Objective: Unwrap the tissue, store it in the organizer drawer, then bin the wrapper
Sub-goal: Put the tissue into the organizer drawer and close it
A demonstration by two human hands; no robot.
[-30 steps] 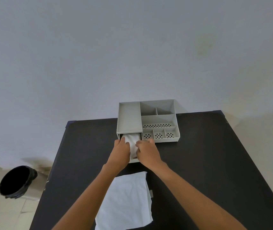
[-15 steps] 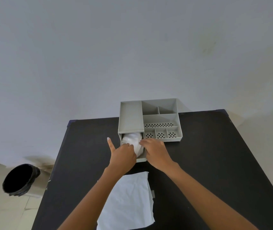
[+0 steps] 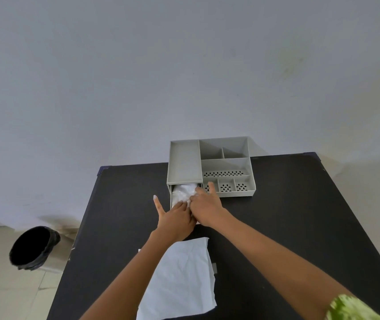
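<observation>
Black table, grey organizer at far edge. Both hands, left and right, fingers pressed on white tissue in open drawer. Wrapper flat nearby.

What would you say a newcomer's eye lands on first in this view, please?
Probably the two hands, left hand and right hand, pressing white tissue into the open drawer at the left of the grey organizer, mid-table. Next, the white wrapper lying flat on the black table nearer the person, and the black-lined bin on the floor, left.
</observation>
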